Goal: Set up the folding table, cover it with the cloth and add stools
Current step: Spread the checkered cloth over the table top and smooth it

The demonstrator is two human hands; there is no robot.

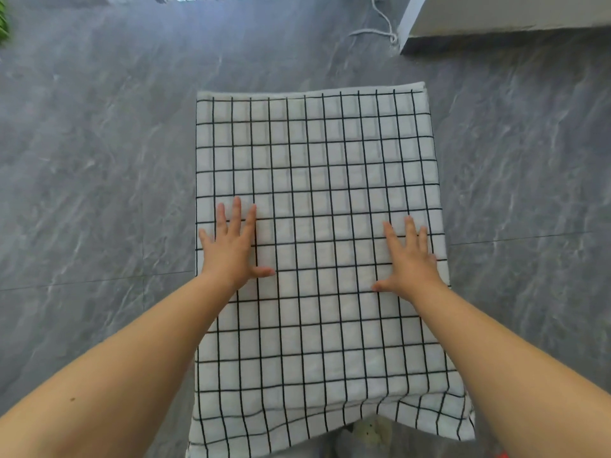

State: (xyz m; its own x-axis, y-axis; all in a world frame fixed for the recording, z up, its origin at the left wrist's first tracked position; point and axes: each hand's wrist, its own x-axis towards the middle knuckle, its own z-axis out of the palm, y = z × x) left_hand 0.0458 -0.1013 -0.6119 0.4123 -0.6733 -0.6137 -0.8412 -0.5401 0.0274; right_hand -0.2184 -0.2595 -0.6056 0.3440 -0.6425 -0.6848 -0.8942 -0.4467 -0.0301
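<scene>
Forearms: your left forearm [115, 358] and right forearm [512, 358] come in bare from the bottom corners and angle toward the cloth.
Near hem: the front edge [297, 421] of the checked cloth [317, 160] hangs over the side closest to you. It is rumpled and uneven, hitched up in the middle and dropping lower at the right corner.
Hands: your left hand [231, 249] and right hand [410, 262] lie palm down on the cloth with fingers straight and spread. They are well apart, each near a side edge, and press flat without gripping anything.
Cloth: white with a black grid, it is spread across the whole top. Its far edge lies straight and its sides follow the edges beneath.
Surface: the folding surface is hidden completely under the cloth. The flat, raised shape suggests it stands unfolded, but you cannot see its legs.
Done: unfolding and covering look finished, and you seem to be smoothing the cloth.
Left: the near hem looks like it needs evening out. No stools are in view, so adding them has not been done.
Containers: none in view, and nothing rests on the cloth except your hands.
Around: grey marbled floor tiles [99, 160] lie on every side. A white unit [496, 14] stands at top right, with a pale cord [385, 28] lying beside its corner.
</scene>
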